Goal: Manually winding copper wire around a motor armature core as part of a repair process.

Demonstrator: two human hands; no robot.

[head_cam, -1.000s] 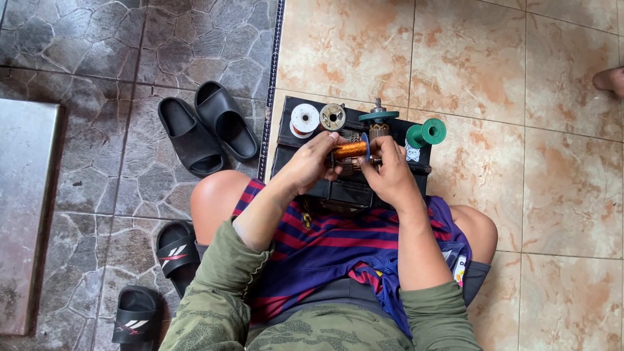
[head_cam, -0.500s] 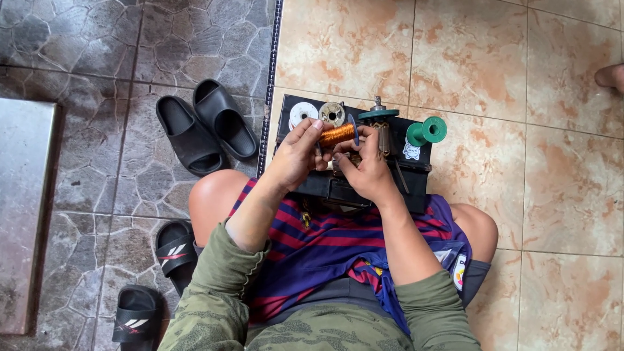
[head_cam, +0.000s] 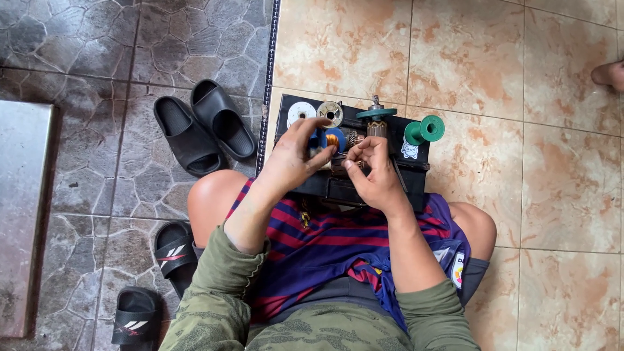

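Observation:
I sit on the floor with a black tool case (head_cam: 416,162) in front of my knees. My left hand (head_cam: 296,156) holds a blue spool wound with copper wire (head_cam: 333,140) over the case. My right hand (head_cam: 374,172) is beside it, fingers pinched close to the spool, apparently on the thin wire; the wire itself is too fine to make out. A small motor armature (head_cam: 355,138) lies between the hands. On the case's far edge stand a white spool (head_cam: 300,112), a silver spool (head_cam: 331,112), a teal-topped part (head_cam: 376,117) and a green spool (head_cam: 425,129).
A pair of black slides (head_cam: 201,127) lies left of the case on dark stone tiles. Two black sandals (head_cam: 170,250) sit by my left knee. A grey slab (head_cam: 23,214) fills the left edge. Another person's foot (head_cam: 610,75) shows at the far right on the tan tiles.
The copper-wound spool has turned from lying sideways between both hands to end-on in my left hand. My hands have lifted slightly toward the case's far edge.

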